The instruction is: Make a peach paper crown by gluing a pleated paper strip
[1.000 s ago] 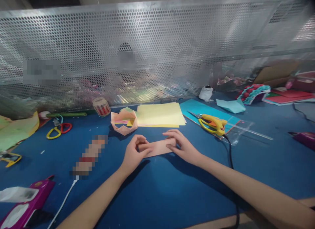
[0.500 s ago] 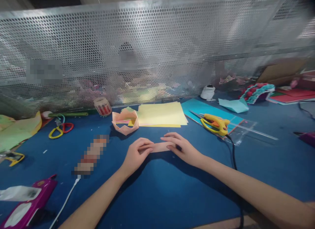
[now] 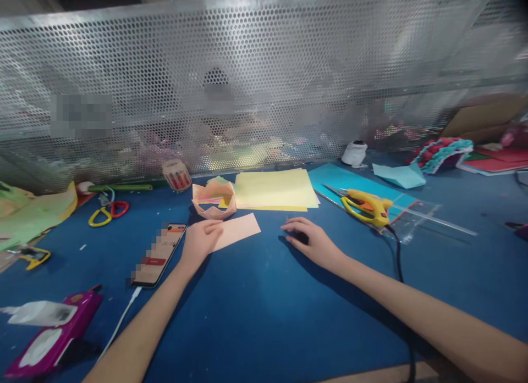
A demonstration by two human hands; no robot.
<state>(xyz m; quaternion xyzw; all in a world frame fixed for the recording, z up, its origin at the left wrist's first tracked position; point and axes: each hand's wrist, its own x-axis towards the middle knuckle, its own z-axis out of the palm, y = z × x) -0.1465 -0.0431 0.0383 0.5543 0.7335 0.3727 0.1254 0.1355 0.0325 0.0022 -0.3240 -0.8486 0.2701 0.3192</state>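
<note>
Between the thumb and fingers of my left hand (image 3: 202,241) is one end of a pale peach paper strip (image 3: 239,231), which slants up to the right over the blue table (image 3: 264,311). Just behind that hand stands a peach paper ring (image 3: 214,210) with a zigzag rim. My right hand (image 3: 311,240) rests on the table apart from the strip, holding nothing, its fingers curved and parted from the thumb. Beyond the hands lies a stack of yellow paper sheets (image 3: 274,189).
A yellow glue gun (image 3: 371,207) and scissors lie on blue paper (image 3: 342,179) at right, its black cord (image 3: 399,262) trailing forward. To the left are a phone (image 3: 159,259) on a white cable, a purple power strip (image 3: 61,333) and scissors (image 3: 109,212). A perforated metal panel (image 3: 264,70) closes the back.
My right hand has let go of the paper strip. My left hand has moved left with the strip, which now shows wider and more tilted.
</note>
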